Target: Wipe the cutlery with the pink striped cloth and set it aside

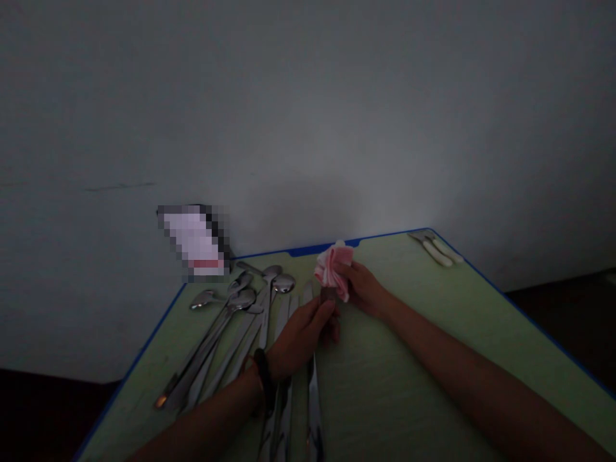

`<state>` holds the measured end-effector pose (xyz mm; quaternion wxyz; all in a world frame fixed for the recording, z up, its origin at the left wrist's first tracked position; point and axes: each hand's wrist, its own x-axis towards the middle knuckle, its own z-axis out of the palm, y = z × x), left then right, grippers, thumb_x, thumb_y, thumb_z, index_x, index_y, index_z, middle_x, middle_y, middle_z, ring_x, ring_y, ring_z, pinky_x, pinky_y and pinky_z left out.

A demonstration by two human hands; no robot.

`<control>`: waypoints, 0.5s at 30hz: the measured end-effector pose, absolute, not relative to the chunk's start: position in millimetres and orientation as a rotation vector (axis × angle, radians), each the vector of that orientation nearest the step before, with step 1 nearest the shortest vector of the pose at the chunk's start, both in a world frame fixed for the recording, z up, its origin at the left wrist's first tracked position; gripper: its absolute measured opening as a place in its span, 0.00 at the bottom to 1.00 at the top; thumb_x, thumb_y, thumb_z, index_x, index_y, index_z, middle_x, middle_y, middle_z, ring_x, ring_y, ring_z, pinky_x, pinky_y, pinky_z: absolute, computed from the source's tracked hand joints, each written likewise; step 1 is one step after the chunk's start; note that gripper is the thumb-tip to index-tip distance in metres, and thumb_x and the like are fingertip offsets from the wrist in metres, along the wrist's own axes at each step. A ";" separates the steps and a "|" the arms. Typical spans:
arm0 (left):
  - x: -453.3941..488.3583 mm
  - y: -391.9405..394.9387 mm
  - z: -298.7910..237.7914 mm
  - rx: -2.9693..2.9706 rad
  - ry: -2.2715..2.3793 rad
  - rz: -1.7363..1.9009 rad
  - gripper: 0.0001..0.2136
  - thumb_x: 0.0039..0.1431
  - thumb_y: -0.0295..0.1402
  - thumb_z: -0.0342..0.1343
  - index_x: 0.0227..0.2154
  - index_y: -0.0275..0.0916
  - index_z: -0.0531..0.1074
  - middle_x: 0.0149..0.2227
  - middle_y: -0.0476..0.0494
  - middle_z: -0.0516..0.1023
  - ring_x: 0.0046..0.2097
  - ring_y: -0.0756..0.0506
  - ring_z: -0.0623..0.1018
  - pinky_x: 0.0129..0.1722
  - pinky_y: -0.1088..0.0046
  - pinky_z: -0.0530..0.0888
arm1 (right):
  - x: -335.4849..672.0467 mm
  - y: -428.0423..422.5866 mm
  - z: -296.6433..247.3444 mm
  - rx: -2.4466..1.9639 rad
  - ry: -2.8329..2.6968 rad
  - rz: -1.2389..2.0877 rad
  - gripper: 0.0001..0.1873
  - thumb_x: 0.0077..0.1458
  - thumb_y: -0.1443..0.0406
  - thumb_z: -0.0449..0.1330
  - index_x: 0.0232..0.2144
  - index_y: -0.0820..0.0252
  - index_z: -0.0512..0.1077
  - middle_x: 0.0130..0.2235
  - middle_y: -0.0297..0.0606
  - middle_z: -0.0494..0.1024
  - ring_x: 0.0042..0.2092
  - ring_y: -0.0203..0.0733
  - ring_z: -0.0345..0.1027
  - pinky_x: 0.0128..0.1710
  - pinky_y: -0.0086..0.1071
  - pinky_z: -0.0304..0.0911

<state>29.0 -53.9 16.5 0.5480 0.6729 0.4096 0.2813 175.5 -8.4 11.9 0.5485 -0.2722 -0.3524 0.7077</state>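
Note:
My right hand (363, 285) is closed around a bunched pink-and-white cloth (332, 266) above the table. Just below the cloth, my left hand (305, 327) pinches a flat, dull brownish piece (328, 294); its kind cannot be made out, and its upper end meets the cloth. Under and beside my left hand lie several long metal table knives, one of them a knife (314, 398) set off to the right. Left of that hand, metal spoons (242, 298) are heaped with their bowls toward the wall.
The light green table (409, 372) has a blue edge and stands against a grey wall (308, 115). Two white-handled utensils (437, 251) lie at its far right corner. A phone-like device (195, 240), blurred out, leans at the far left corner.

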 end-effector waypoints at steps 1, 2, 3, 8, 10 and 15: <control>29.1 -53.8 16.5 1.599 0.974 0.666 0.15 0.62 0.43 0.41 0.31 0.37 0.65 0.21 0.51 0.71 0.24 0.50 0.69 0.26 0.75 0.65 | 175.4 -8.8 12.0 -0.656 -0.838 1.670 0.12 0.43 0.61 0.65 0.30 0.63 0.73 0.25 0.34 0.76 0.27 0.33 0.66 0.31 0.28 0.62; 29.2 -53.8 16.7 1.604 0.974 0.662 0.16 0.62 0.43 0.41 0.31 0.37 0.65 0.21 0.51 0.71 0.23 0.50 0.68 0.26 0.75 0.65 | 175.5 -8.9 11.6 -0.666 -0.844 1.667 0.13 0.43 0.61 0.65 0.31 0.63 0.73 0.26 0.34 0.76 0.27 0.34 0.67 0.32 0.28 0.62; 29.4 -53.8 17.1 1.608 0.972 0.655 0.16 0.62 0.43 0.40 0.31 0.37 0.65 0.21 0.51 0.71 0.23 0.50 0.68 0.25 0.75 0.65 | 175.7 -8.7 10.7 -0.676 -0.850 1.664 0.13 0.43 0.61 0.65 0.31 0.63 0.73 0.26 0.34 0.76 0.28 0.34 0.67 0.32 0.28 0.62; 30.1 -54.9 21.1 1.628 0.983 0.650 0.16 0.62 0.44 0.40 0.31 0.37 0.65 0.21 0.51 0.71 0.24 0.50 0.69 0.26 0.75 0.65 | 177.8 -6.1 3.2 -0.679 -0.903 1.659 0.16 0.43 0.60 0.65 0.34 0.64 0.73 0.30 0.37 0.77 0.31 0.36 0.69 0.32 0.28 0.63; 30.2 -55.4 21.8 1.639 0.989 0.649 0.16 0.62 0.44 0.40 0.30 0.37 0.65 0.21 0.51 0.71 0.24 0.50 0.69 0.26 0.75 0.65 | 178.2 -5.4 1.7 -0.672 -0.900 1.662 0.16 0.43 0.60 0.65 0.34 0.64 0.73 0.30 0.37 0.78 0.30 0.36 0.69 0.33 0.28 0.63; 29.9 -55.2 20.8 1.632 0.992 0.646 0.15 0.61 0.43 0.41 0.30 0.37 0.66 0.21 0.51 0.71 0.24 0.50 0.69 0.26 0.75 0.65 | 177.5 -6.7 4.4 -0.668 -0.884 1.673 0.14 0.43 0.61 0.65 0.34 0.63 0.73 0.29 0.36 0.77 0.29 0.35 0.68 0.32 0.28 0.63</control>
